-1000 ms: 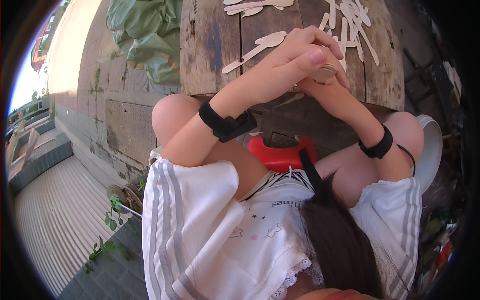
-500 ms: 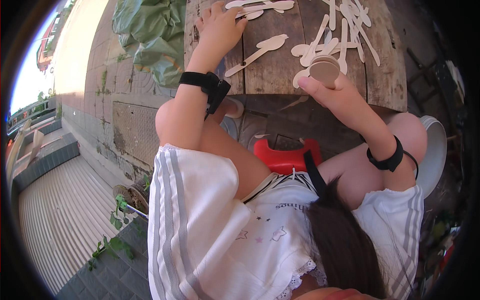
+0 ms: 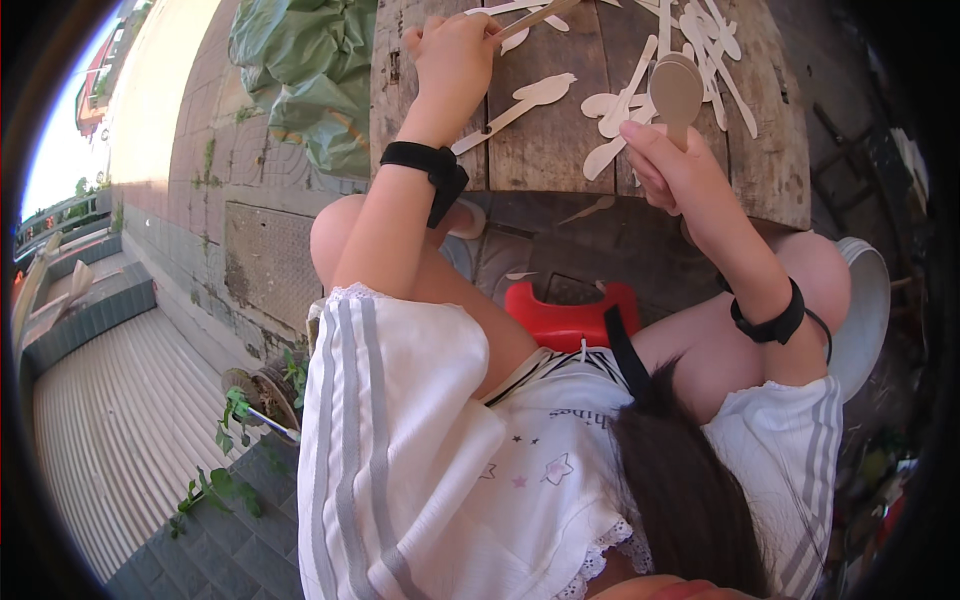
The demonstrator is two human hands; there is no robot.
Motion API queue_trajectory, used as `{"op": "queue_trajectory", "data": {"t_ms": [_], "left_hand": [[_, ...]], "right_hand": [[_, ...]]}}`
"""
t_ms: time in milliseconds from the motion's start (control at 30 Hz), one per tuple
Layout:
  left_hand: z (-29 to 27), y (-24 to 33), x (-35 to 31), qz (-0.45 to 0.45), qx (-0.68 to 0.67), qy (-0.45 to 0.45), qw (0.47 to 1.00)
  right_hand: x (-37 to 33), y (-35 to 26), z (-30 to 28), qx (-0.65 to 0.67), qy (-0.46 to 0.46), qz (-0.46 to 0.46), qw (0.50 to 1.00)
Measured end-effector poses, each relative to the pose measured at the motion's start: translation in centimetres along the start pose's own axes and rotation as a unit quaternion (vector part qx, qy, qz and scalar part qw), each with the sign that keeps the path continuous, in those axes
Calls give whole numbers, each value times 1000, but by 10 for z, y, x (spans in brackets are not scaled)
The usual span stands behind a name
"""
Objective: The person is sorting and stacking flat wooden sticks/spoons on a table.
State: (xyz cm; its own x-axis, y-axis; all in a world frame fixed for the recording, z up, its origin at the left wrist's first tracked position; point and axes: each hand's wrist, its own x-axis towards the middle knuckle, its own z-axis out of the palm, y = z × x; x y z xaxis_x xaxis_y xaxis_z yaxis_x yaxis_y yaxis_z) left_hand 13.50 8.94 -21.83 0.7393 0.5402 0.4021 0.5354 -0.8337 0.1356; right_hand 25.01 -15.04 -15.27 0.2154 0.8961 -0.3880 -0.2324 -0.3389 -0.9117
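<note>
My right hand [image 3: 668, 168] is closed round the handles of a stack of wooden spoons [image 3: 677, 88], their round bowls lined up and pointing upward past my thumb. At the table's left side, my left hand [image 3: 450, 62] pinches a wooden spoon [image 3: 530, 24] by its handle; the far end runs up to the picture's top edge. Between the hands, a loose wooden spoon [image 3: 540, 92] lies slantwise on the plank table [image 3: 545, 150]. Several more wooden spoons [image 3: 622, 110] lie crossed over one another just left of my right hand.
A heap of wooden cutlery [image 3: 712, 50] spreads over the table's far right. Green plastic sheeting [image 3: 305, 80] bulges beside the table's left edge. A red plastic stool [image 3: 565, 315] is between my legs, and a pale basin [image 3: 865, 310] stands by my right knee.
My left hand has lifted a wooden spoon off the table and drawn slightly nearer. My right hand has tipped its stack, so the bowls now show broadside.
</note>
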Motion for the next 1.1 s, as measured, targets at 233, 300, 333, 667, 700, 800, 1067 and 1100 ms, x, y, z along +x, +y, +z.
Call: {"op": "queue_trajectory", "data": {"t_ms": [233, 300, 333, 667, 700, 800, 1067, 1100], "left_hand": [[-20, 13, 6, -103, -466, -157, 864], [-30, 29, 0, -106, -513, -193, 830], [-34, 38, -3, -107, -557, -232, 790], [-55, 70, -22, -31, -696, -424, 578], [-56, 71, -23, -23, -698, -438, 566], [-57, 73, -25, -23, -689, -432, 581], [-64, 61, -15, 45, -613, -426, 664], [-64, 61, -15, 69, -599, -420, 678]], "right_hand": [[7, 1, -9, 80, 53, -22, 995], [10, 0, -12, 98, 58, -36, 993], [10, -1, -14, 134, 74, -68, 986], [7, -9, -8, 148, 10, -163, 975], [6, -10, -4, 126, 8, -154, 980], [0, -13, -2, 116, 29, -152, 981], [-6, -11, 3, 12, 46, -217, 975], [-8, -12, 5, -26, 51, -214, 975]]}}
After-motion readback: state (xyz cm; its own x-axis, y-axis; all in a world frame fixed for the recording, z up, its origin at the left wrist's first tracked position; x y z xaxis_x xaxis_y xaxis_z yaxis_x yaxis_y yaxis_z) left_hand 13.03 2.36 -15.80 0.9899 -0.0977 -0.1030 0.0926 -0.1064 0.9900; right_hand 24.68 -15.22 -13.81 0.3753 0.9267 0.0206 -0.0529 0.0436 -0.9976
